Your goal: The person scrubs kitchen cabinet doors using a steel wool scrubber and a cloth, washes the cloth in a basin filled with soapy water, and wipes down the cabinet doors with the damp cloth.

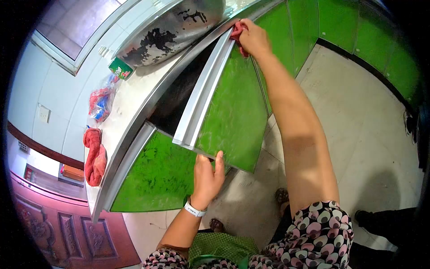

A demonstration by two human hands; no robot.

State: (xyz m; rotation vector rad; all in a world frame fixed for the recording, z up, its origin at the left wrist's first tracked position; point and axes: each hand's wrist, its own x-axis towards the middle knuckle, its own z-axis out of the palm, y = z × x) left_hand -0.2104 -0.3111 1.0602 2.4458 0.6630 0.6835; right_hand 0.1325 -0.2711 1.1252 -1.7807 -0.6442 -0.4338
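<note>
A green cabinet door (233, 110) with a silver edge strip (204, 87) stands swung out from the counter, and the dark cabinet inside (183, 94) shows behind it. My left hand (209, 178) grips the door's lower corner, thumb on the green face and fingers behind it. Up at the far end of the silver strip, my right hand (255, 39) is closed around a red cloth (238, 36) pressed against the door's top edge. Another green door (152, 172) with dark smudges sits to the left.
On the counter (130, 96) are a big blackened metal pot (165, 36), a green can (121, 68), a plastic bag of red and blue items (101, 103) and a red cloth roll (94, 157). A person's dark-clothed leg (385, 224) is at right.
</note>
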